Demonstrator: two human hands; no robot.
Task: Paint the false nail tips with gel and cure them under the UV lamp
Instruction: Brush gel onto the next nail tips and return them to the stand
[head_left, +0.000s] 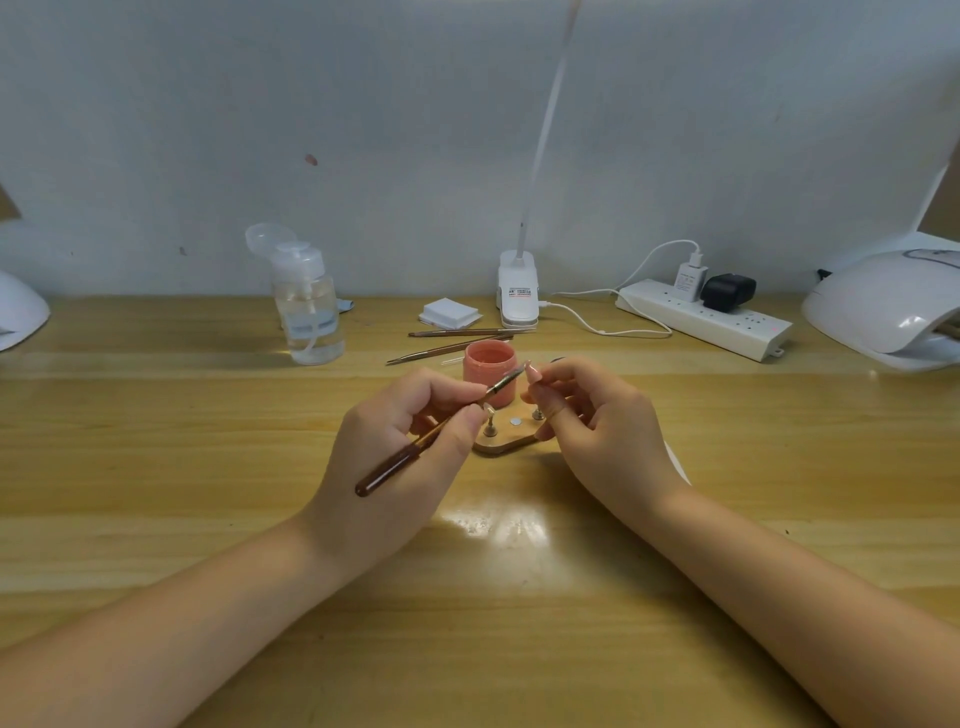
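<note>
The left hand (410, 415) grips the brush (441, 428), its long axis slanting up and right so the tip meets the nail tip (533, 372) pinched in the right hand (597, 415), above the worktop (208, 467), just near of the gel pot (490, 364).

The white domed UV lamp (883, 306) at the right is cut off by the picture's edge, and so is a second white domed shape (18, 312) at the left. The thin white stem of the clip-on desk light (545, 124) runs out of the top edge, its head unseen. The left hand (400, 441) covers the middle of the brown-handled nail brush (387, 470). The right hand (597, 421) hides most of the small pink false nail tip (533, 371) it pinches and the right part of the flat wooden nail stand (501, 446). The print on the light's clip label (521, 294) is too small to read.
</note>
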